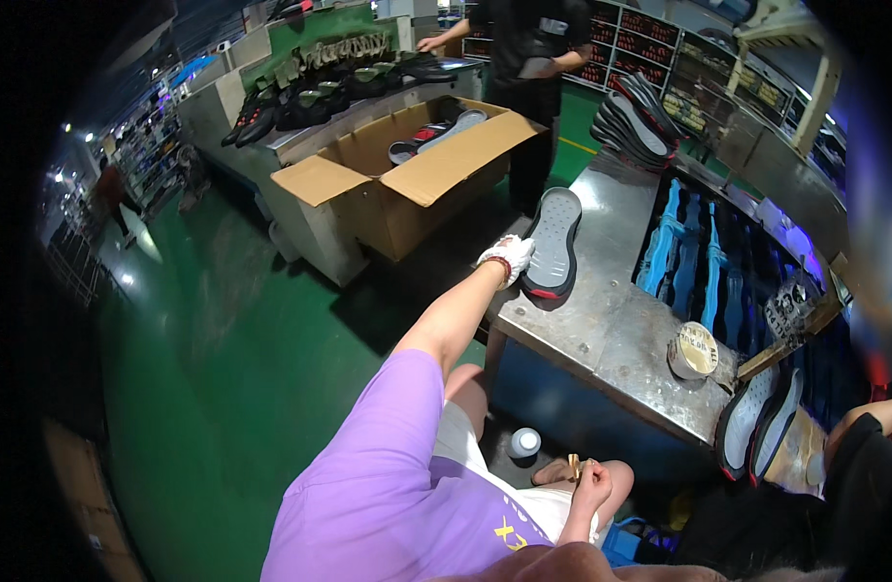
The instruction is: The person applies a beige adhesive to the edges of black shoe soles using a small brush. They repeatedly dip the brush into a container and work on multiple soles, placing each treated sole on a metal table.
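Note:
My left hand (507, 257), in a white glove with a beaded band at the wrist, is closed on the side edge of a shoe sole (554, 233). That sole is grey inside with a black and red rim, and lies at the near left corner of the metal table (601, 320). Low over my lap, my right hand (591, 485) is bare, its fingers pinched round a small tan stick-like piece (574, 466) whose kind I cannot make out. A round tub (693, 351) with a pale top stands on the table, well to the right of the sole.
Stacked soles (632, 126) sit at the table's far end; two more soles (756, 422) lean at its near right. Blue-lit strips (674, 238) run beside it. An open carton (397, 209) holds soles. One person (538, 78) stands behind; another's arm (868, 427) shows at right.

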Demonstrator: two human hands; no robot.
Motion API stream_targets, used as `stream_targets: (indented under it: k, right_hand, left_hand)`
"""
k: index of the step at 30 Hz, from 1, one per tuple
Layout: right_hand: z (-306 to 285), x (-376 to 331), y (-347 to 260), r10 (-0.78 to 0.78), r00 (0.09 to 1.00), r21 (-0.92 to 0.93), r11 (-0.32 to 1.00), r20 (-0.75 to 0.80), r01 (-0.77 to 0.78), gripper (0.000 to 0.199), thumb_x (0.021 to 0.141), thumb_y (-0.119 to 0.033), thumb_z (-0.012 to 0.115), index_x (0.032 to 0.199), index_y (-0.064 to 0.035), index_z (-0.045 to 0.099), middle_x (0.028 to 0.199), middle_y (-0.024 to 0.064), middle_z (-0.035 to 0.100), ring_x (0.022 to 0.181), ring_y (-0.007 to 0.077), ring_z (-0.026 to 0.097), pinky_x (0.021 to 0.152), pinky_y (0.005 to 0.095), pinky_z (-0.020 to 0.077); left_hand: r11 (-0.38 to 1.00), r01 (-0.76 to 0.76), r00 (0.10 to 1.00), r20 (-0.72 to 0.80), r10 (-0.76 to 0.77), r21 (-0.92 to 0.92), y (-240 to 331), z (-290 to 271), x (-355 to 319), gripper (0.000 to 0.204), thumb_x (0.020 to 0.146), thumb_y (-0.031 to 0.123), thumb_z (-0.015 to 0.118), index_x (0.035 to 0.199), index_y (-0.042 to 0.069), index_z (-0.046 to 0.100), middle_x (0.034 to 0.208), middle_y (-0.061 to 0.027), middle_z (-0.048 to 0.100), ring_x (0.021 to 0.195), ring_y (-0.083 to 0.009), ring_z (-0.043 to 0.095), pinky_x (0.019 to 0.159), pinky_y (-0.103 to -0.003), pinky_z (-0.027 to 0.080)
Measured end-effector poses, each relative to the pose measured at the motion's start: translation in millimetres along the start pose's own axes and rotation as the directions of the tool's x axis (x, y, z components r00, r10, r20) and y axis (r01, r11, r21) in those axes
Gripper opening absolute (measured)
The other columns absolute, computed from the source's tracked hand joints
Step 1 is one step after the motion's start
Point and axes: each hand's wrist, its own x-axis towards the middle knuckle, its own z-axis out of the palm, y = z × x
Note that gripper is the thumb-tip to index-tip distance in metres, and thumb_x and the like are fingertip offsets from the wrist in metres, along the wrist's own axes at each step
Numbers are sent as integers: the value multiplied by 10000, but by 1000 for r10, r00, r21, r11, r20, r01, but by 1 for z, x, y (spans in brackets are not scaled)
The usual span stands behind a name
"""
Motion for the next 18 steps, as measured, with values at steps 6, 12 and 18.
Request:
stream_targets:
  k: [6,12,18]
  right_hand:
    - [8,-4,-10,10,1000,47,999,26,-11,142,932,-76,716,860,17,635,933,101,704,787,117,639,707,251,533]
    - [9,-13,-30,90,994,39,995,64,-93,109,942,-83,705,913,13,663,853,48,681,754,103,618,721,235,509]
    - [28,-15,-92,-76,993,-15,997,93,77,129,942,-53,712,1032,38,699,929,30,685,832,83,611,757,242,507]
  left_hand:
    - [968,-112,973,-224,60,-223,-47,-13,-67,507,968,431,544,1163,-26,650,1076,-213,686,1030,-323,654,888,-437,502]
    - [35,-246,964,-241,108,-969,-40,-17,-184,304,921,37,671,1222,35,627,1024,-44,677,894,-139,640,811,-300,546]
    - [-209,-153,988,-153,-16,-966,-18,1,-259,362,839,-108,642,1171,24,586,977,-95,675,870,-193,666,810,-331,575]
